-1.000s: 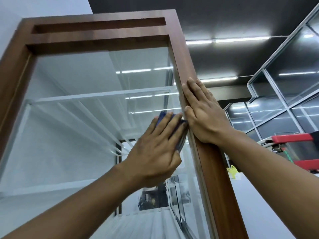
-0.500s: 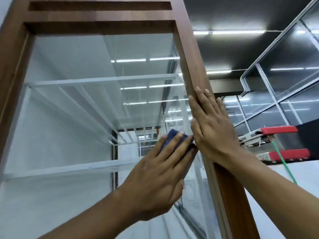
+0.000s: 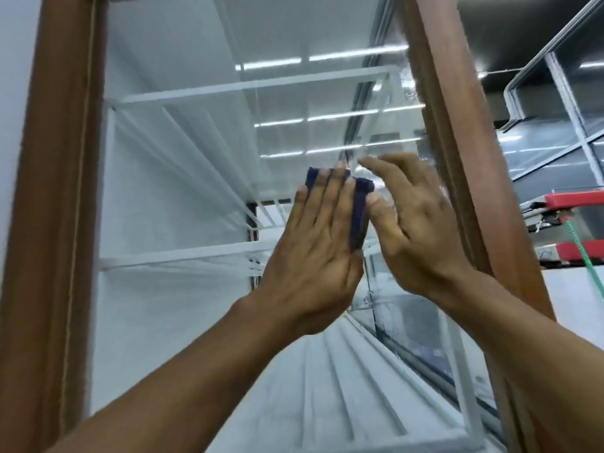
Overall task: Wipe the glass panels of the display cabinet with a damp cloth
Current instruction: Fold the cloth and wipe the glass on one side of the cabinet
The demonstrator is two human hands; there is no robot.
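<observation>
The display cabinet has a brown wooden frame (image 3: 58, 191) and a front glass panel (image 3: 183, 178) with white glass shelves behind it. My left hand (image 3: 317, 243) presses a dark blue cloth (image 3: 359, 207) flat against the glass with straight fingers, near the panel's right side. Only the cloth's top and right edges show past the fingers. My right hand (image 3: 415, 223) hovers just right of the cloth, fingers loosely spread, in front of the glass beside the right wooden post (image 3: 457, 142). It holds nothing.
Right of the cabinet runs a glass partition wall with grey framing (image 3: 562, 93). A red and silver object (image 3: 575, 204) with a green cord (image 3: 585, 256) sits at the right edge. Strip lights reflect in the glass.
My left hand and the cloth slid down the glass. My right hand came off the wooden post and now hovers beside the cloth. The view tilted downward along the cabinet.
</observation>
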